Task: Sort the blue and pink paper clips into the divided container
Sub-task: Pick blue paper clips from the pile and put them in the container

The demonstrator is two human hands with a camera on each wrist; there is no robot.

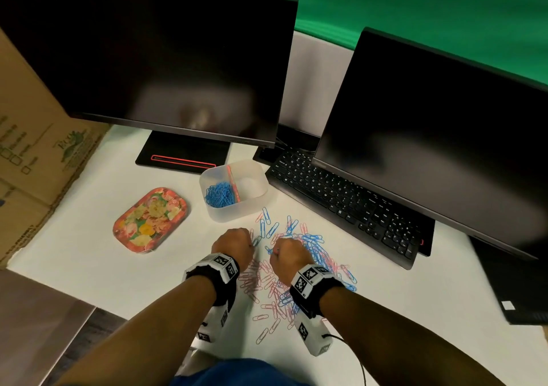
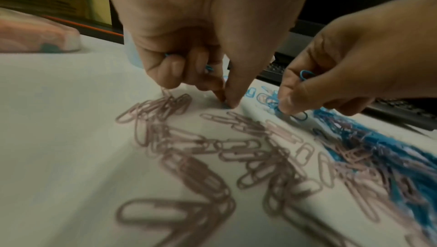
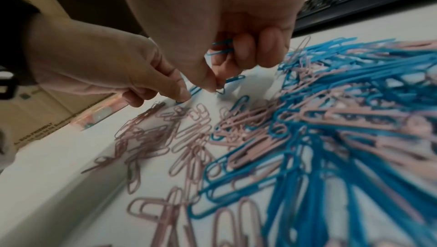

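Note:
A heap of mixed blue paper clips (image 1: 311, 245) and pink paper clips (image 1: 261, 279) lies on the white table in front of me. The translucent divided container (image 1: 234, 190) stands beyond it, with blue clips (image 1: 219, 194) in its left compartment; the right one looks bare. My left hand (image 1: 234, 245) is curled, with blue clips (image 2: 208, 67) tucked under its fingers, while thumb and forefinger pinch a blue clip (image 2: 225, 105) on the table. My right hand (image 1: 289, 256) holds blue clips (image 3: 221, 48) in its curled fingers and pinches another blue clip (image 3: 221, 90).
A floral tin lid (image 1: 149, 219) lies left of the container. A black keyboard (image 1: 350, 204) runs along the right, under two dark monitors (image 1: 166, 59). A cardboard box (image 1: 35, 148) stands at the far left. A laptop (image 1: 516, 285) sits at the right edge.

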